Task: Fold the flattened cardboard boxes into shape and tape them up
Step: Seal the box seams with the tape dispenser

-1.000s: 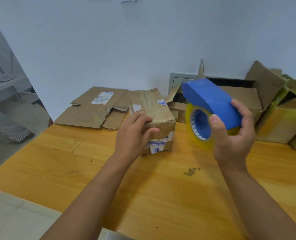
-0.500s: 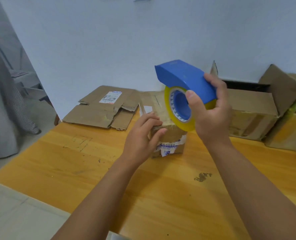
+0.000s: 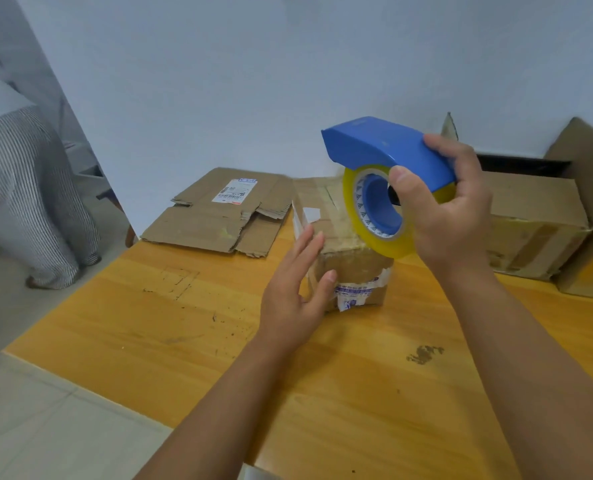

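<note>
The head camera looks down on a wooden table. Off its left edge, on the floor, stands a person in striped trousers, seen only from the waist down. At the table's far left corner a flattened cardboard box lies flat, a white shipping label on its upper panel, its torn flaps toward the near side. Just right of it, by the middle of the far edge, stands the small folded box, closed on top, with old clear tape along its seam and a strip of printed white-and-blue tape across its near face. The left hand is beside the box's near left corner, fingers straight and spread, the thumb at the near face; whether the palm touches the cardboard I cannot tell. Above the box's right part the right hand grips a blue tape dispenser, thumb on the hub and fingers curled over the back, and the yellowish tape roll hangs just over the box top. Along the far right edge sit larger taped cartons, one with flaps raised.
</note>
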